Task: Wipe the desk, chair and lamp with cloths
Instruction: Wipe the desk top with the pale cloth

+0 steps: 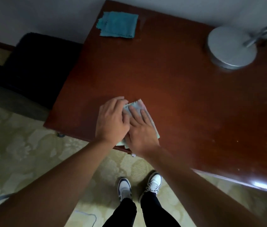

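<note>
A pale cloth [136, 106] lies flat on the reddish-brown desk [170, 82] near its front edge. My left hand [111, 119] and my right hand [140, 128] press down on it side by side, fingers spread, the left partly over the right. Most of the cloth is hidden under them. A folded teal cloth [118, 25] rests at the desk's far left corner. The round grey lamp base [231, 46] stands at the far right, its stem [265, 30] blurred. A dark chair [36, 63] sits left of the desk.
A white wall runs behind the desk. Patterned pale carpet [15, 153] covers the floor, with my two white-and-dark shoes [139, 185] below the desk edge. A thin cable [88, 217] lies on the carpet at the bottom.
</note>
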{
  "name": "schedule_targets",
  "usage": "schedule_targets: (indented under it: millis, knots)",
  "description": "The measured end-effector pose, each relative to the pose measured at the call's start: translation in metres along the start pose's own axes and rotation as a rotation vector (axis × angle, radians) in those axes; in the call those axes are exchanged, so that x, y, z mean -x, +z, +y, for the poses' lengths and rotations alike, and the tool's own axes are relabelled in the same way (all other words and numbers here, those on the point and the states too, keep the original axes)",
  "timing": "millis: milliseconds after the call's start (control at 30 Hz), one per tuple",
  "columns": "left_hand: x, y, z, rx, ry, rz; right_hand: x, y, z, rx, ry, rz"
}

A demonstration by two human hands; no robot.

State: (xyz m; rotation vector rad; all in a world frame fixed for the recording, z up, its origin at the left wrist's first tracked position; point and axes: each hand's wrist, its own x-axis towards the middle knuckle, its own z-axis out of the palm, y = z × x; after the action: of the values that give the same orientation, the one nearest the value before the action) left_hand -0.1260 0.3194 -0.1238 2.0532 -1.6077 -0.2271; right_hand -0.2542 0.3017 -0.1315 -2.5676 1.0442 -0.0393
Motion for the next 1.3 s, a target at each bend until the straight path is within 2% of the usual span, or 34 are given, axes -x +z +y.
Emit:
schedule_targets:
  millis: [200,400,533,600,667,700,800,867,933,1000,1067,1133,1233,1300]
  knots:
    - [-0.003,0.061,0.098,0.05,0.214,-0.168,0.082,-0.005,0.066,0.008,0.193,0.161]
    - [0.008,0.127,0.196,0.024,0.388,-0.258,0.191,-0.025,0.171,0.065,0.496,0.152]
    - [0.023,0.157,0.244,-0.031,0.376,-0.311,0.281,-0.052,0.263,0.129,0.776,0.197]
    - [0.033,0.167,0.258,-0.034,0.37,-0.321,0.298,-0.06,0.282,0.077,0.897,0.214]
    - [0.038,0.171,0.265,-0.061,0.379,-0.318,0.286,-0.055,0.272,0.064,0.954,0.256]
    - [0.038,0.173,0.266,-0.075,0.379,-0.314,0.274,-0.049,0.257,0.068,0.939,0.251]
    - [0.035,0.173,0.265,-0.078,0.373,-0.31,0.245,-0.023,0.191,0.047,0.703,0.235]
    - [0.035,0.172,0.264,-0.061,0.366,-0.327,0.245,-0.016,0.172,0.019,0.591,0.203]
    - [0.035,0.173,0.265,-0.062,0.361,-0.319,0.257,-0.022,0.196,0.056,0.452,0.137]
    - [0.035,0.174,0.265,-0.068,0.359,-0.308,0.27,-0.041,0.242,0.159,0.398,0.042]
    - [0.036,0.174,0.266,-0.087,0.344,-0.299,0.264,-0.069,0.304,0.257,0.475,0.008]
    - [0.036,0.175,0.267,-0.103,0.326,-0.288,0.24,-0.096,0.353,0.249,0.566,0.073]
    - [0.037,0.177,0.267,-0.112,0.289,-0.243,0.209,-0.096,0.343,0.175,0.533,0.12]
    - [0.038,0.178,0.265,-0.142,0.248,-0.205,0.219,-0.07,0.295,0.182,0.352,0.111]
